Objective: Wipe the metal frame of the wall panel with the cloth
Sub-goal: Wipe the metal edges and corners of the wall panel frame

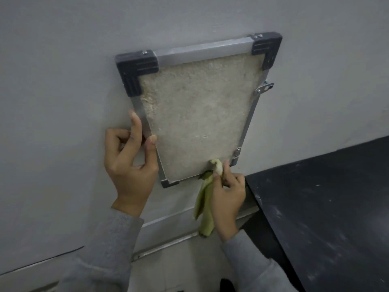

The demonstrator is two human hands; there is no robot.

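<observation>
A person in grey sleeves stands close to a pale wall, working on a small wall panel (197, 116) with a rough beige filling and a thin metal frame (202, 51) around it. Black plastic corner caps (136, 68) cover the two upper corners. The left hand (130, 163) steadies the panel: thumb and forefinger pinch the left rail of the frame, the other fingers curled behind. The right hand (228, 197) grips a yellow-green cloth (207, 199), fingers closed round it, and presses a bunched tip of it against the bottom rail, near the lower right corner. The rest of the cloth hangs down below the hand. A dark, dusty countertop (328, 207) juts out at the right, and a metal strip (168, 246) runs along the wall beneath.

As for progress, the wiping seems to be under way on the bottom edge. The lighting is dim, so I cannot tell which rails are already clean; the top and side rails look dull and may yet need a pass.
</observation>
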